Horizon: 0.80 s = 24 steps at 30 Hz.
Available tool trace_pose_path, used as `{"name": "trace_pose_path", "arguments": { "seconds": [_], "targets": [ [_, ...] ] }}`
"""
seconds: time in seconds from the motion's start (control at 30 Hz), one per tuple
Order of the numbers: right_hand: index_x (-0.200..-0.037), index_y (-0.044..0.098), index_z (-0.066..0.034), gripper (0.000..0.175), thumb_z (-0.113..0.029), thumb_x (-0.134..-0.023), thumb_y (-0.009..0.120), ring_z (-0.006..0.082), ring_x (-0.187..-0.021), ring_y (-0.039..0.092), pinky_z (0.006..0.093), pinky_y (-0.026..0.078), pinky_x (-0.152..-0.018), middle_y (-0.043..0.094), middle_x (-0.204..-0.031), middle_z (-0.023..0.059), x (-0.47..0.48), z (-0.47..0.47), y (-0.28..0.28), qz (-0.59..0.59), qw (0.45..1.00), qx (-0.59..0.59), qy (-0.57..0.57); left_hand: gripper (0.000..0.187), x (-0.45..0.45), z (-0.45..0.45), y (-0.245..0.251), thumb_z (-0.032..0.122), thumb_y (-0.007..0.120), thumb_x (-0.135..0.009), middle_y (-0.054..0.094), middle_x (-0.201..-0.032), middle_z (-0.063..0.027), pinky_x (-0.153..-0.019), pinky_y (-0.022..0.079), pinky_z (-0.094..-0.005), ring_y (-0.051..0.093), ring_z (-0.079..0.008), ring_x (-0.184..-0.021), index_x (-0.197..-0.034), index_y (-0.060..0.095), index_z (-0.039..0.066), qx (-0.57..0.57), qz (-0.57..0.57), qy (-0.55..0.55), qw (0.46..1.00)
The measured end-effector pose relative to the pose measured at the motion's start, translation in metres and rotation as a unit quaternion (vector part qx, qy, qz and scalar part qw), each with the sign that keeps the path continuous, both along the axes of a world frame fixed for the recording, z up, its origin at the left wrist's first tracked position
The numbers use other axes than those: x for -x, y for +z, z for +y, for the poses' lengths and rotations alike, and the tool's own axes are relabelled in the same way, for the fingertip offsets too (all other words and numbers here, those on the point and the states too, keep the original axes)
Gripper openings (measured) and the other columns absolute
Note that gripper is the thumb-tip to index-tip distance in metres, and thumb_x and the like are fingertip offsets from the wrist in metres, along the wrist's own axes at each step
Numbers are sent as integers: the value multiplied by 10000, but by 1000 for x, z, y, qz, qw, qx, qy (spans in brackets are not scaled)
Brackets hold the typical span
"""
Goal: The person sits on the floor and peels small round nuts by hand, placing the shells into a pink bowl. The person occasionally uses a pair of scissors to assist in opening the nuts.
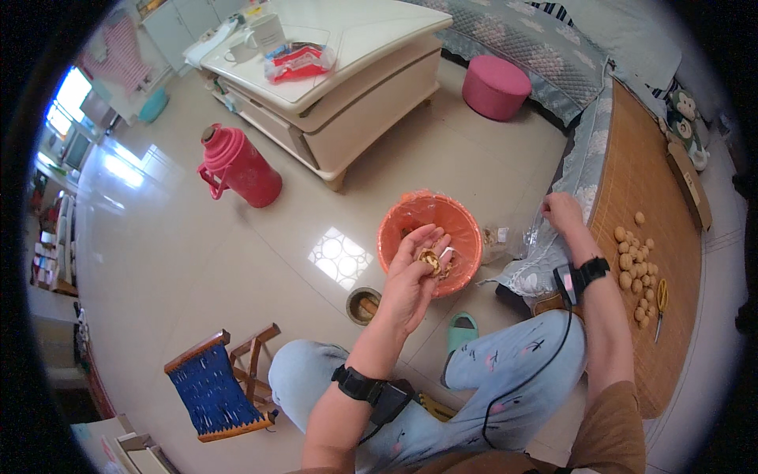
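My left hand [411, 275] is palm up over an orange bucket [386, 220] lined with a clear plastic bag. In it rests a cracked walnut [430, 261], pale kernel showing inside the brown half shell, with the thumb against it. My right hand [562, 213] hovers at the edge of the quilted sofa cover [583, 172], fingers curled; whether they pinch something small is too hard to see. Below it on the floor, right of the bucket, lies a clear plastic bag [492, 252] with brownish pieces in it. Whole walnuts [636, 266] are heaped on the woven mat at my right.
Yellow-handled scissors [662, 296] lie beside the walnuts on the mat [628, 160]. A stone mortar with a wooden pestle [362, 307] stands left of the bucket. Around are a red thermos [246, 169], a folding stool [210, 391], a white coffee table [373, 83] and a pink pouf [496, 89].
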State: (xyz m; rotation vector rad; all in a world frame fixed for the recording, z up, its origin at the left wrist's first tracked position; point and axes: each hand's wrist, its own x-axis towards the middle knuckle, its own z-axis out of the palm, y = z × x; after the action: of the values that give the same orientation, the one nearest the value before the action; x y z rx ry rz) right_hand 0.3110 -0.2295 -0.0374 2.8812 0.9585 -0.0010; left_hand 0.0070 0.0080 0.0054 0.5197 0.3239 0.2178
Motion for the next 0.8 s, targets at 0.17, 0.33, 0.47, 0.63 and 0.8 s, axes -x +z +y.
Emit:
{"name": "trace_pose_path", "arguments": {
  "seconds": [0.17,0.33,0.47,0.63,0.8],
  "targets": [
    [-831,688,-16,166,-156,-769,753,174,-627,593,323,470,-589,654,-735,81,100,50,54,161,946,-271,81,652,1,-2,1,-166,347,-757,345,-1480,-177,-1178,283,-414,284,-309,-1440,-1386,372,6,-4,-49,-1,999],
    [-964,696,0,183,-153,-863,698,74,-652,567,258,461,-590,678,-807,45,190,99,75,386,810,-433,86,735,4,-3,6,-175,347,-742,269,-1542,-148,-1190,251,-407,220,-271,-1468,-1449,313,23,-16,-86,1,996],
    [-975,684,19,177,-134,-887,677,35,-624,520,219,428,-564,649,-754,-2,217,122,70,444,760,-472,54,740,10,-2,9,-166,363,-757,274,-1546,-118,-1186,251,-384,239,-254,-1460,-1467,303,34,-34,-85,12,996],
    [-917,683,11,124,-108,-883,672,11,-587,492,211,401,-529,630,-706,-25,217,124,60,390,771,-500,59,586,19,0,7,-81,499,-865,405,-1464,-101,-1141,321,-352,387,-222,-1368,-1428,386,32,-104,-43,0,994],
    [-894,679,11,119,-106,-873,683,3,-563,480,208,384,-504,632,-684,-24,210,118,58,354,775,-522,45,466,23,5,3,5,588,-927,555,-1301,-67,-1023,450,-296,550,-163,-1182,-1381,484,36,-270,8,-16,963]
  ]
}}
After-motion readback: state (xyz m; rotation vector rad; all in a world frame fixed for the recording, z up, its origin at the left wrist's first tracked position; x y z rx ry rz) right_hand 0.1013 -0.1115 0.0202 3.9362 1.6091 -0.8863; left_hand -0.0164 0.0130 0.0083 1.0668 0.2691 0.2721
